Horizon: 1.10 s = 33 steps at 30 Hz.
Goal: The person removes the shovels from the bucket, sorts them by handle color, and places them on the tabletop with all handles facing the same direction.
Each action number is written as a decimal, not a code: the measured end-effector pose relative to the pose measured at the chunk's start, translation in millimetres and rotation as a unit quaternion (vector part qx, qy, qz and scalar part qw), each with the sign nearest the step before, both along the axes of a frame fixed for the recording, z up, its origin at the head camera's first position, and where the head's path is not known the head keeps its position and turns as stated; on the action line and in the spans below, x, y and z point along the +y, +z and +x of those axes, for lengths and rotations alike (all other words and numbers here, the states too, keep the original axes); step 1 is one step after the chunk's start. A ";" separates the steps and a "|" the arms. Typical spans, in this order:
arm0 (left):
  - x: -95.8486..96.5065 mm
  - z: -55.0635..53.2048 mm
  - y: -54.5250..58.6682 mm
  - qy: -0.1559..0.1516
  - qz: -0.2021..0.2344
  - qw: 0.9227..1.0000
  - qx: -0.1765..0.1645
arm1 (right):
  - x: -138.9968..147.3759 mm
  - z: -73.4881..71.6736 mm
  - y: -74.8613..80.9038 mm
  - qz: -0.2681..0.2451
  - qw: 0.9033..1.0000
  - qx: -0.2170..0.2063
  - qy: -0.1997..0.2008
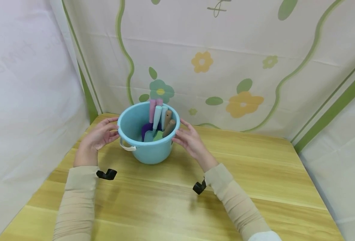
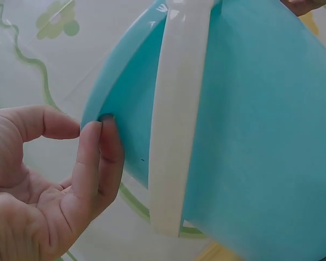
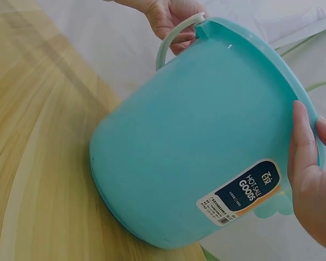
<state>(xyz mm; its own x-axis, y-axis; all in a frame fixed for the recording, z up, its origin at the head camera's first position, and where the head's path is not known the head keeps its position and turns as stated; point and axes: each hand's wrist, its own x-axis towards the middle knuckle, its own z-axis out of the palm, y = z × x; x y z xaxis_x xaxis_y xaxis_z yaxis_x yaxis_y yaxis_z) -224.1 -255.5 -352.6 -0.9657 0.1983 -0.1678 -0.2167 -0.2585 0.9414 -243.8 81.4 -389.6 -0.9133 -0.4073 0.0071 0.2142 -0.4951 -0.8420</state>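
Note:
A light blue bucket (image 1: 151, 154) stands on the wooden table, seen from above in the head view. My left hand (image 1: 102, 134) grips its rim on the left, with the fingertips tucked under the lip in the left wrist view. Across from it, my right hand (image 1: 190, 139) holds the rim on the right, thumb on one side and fingers on the other. The white bucket handle (image 1: 128, 147) hangs down beside the left hand. Inside the bucket stand several tools with pink handles (image 1: 152, 112), light blue handles (image 1: 157, 117) and brown handles (image 1: 169, 127); their lower ends are partly hidden.
The wood-grain table (image 1: 171, 207) extends in front and to the right of the bucket. Close behind it hangs a white curtain (image 1: 177, 36) printed with flowers and vines. White cloth (image 1: 23, 83) also borders the left side. A printed label (image 3: 242, 190) is on the bucket's wall.

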 end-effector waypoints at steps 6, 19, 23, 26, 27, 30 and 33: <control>5.2 1.8 0.5 -0.005 -0.005 1.000 0.003 | 6.4 2.2 0.2 0.004 1.000 0.005 0.004; 15.4 4.5 2.3 -0.012 -0.003 1.000 0.001 | 21.2 5.0 2.2 0.020 1.000 0.021 0.012; 20.9 4.7 1.8 -0.017 -0.002 1.000 0.002 | 27.9 6.5 3.7 0.027 0.999 0.020 0.009; 23.9 5.0 1.4 -0.018 -0.001 1.000 0.003 | 32.1 7.9 4.9 0.028 0.999 0.021 0.010; 24.6 5.2 1.3 -0.018 0.000 1.000 0.003 | 33.3 8.4 5.2 0.028 0.999 0.023 0.012; 26.4 5.8 1.2 -0.020 0.006 1.000 0.003 | 35.8 10.2 6.2 0.026 0.999 0.024 0.015; 28.0 6.7 0.9 -0.025 0.012 1.000 0.003 | 37.9 11.8 6.3 0.026 0.999 0.024 0.014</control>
<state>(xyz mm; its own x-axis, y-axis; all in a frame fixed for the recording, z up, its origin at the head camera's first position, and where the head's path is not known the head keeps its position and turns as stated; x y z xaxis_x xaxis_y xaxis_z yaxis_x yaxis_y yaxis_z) -217.4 -227.6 -351.7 -0.9556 0.2492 -0.1572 -0.2243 -0.2693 0.9366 -232.0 119.3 -383.3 -0.9009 -0.4331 0.0286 0.1863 -0.4454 -0.8757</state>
